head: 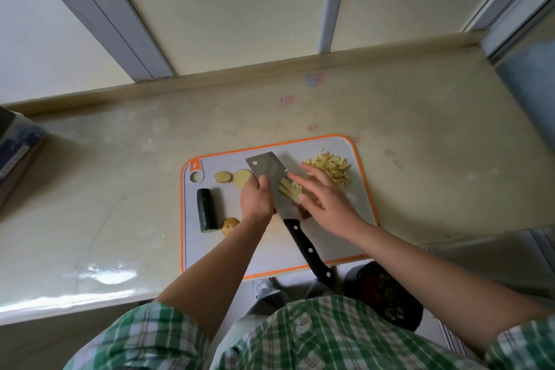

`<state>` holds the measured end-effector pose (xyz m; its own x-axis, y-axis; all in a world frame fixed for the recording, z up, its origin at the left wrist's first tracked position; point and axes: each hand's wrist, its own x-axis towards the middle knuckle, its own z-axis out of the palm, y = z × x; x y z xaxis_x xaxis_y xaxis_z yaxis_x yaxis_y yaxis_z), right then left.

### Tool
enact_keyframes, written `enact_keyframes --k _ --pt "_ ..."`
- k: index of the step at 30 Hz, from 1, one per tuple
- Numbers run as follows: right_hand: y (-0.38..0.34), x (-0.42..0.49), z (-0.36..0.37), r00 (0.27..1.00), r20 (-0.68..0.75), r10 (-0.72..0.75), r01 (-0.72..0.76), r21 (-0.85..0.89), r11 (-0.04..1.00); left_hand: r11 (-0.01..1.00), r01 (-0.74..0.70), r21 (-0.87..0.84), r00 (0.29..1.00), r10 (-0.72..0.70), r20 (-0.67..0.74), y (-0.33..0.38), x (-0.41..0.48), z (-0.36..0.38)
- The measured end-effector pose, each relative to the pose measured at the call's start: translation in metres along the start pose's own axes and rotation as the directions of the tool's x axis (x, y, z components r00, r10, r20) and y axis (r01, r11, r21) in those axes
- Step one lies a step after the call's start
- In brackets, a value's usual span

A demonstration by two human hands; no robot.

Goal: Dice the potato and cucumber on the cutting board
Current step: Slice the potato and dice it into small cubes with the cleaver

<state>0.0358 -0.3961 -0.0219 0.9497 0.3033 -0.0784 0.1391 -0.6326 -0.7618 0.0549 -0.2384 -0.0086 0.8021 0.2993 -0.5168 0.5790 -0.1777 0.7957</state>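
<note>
Grey cutting board (357, 189) with orange rim sits at the near edge of the bench (420, 129).

Cleaver (271, 173) lies slantwise across the board's middle. Its black handle is free and points past the board's near edge.

Left hand (257, 200) is curled over the blade's spine side, thumb on the flat, gripping the cleaver by the blade rather than the handle.

Right hand (322, 200) is open, fingers straight and spread over the potato strips (288, 189) just beside the blade. Cannot tell whether it touches them.

- Potato dice (332, 170): a heap toward the board's far right corner.
- Two potato slices (241, 179): near the far left corner, by the hanging hole.
- Cucumber (206, 210): uncut, along the left edge.
- Potato end (229, 225): just beside the cucumber.

Risks, as judged:
- A blade-side grip gives poor control. A slip would put the left fingers on the edge.
- The right fingertips are close to the steel. A sideways sweep could catch them.
- The handle sticks out toward the body, and a bump from the shirt or forearm could swing the cleaver.
- The dice sit near the rim and are easily pushed off onto the bench.
- The cucumber is round and may roll when first cut.

Writing: none legible. The coloured marks (315, 80) on the bench toward its far edge are blurred. Print on the box (18, 153) at the left edge is unreadable. No visible brand on the cleaver.
</note>
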Motion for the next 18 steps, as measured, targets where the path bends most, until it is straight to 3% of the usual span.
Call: enact_keyframes --k 4,8,12,18 --pt "-0.007 -0.003 0.007 0.994 -0.036 -0.098 0.093 -0.118 0.989 0.999 0.024 -0.024 0.999 -0.023 0.030 -0.001 0.002 -0.001" --pt "-0.008 0.005 0.011 0.977 -0.210 -0.028 -0.006 -0.161 0.987 0.995 -0.045 0.094 0.999 0.043 0.027 0.001 0.000 0.002" --pt "-0.010 0.010 0.018 0.979 -0.200 -0.027 -0.007 -0.166 0.986 0.970 -0.098 0.223 0.995 0.099 0.007 0.001 0.000 -0.002" --pt "-0.002 0.014 0.027 0.970 -0.228 0.079 -0.106 -0.109 0.988 0.956 -0.140 0.259 0.990 0.134 0.041 -0.009 0.000 -0.007"
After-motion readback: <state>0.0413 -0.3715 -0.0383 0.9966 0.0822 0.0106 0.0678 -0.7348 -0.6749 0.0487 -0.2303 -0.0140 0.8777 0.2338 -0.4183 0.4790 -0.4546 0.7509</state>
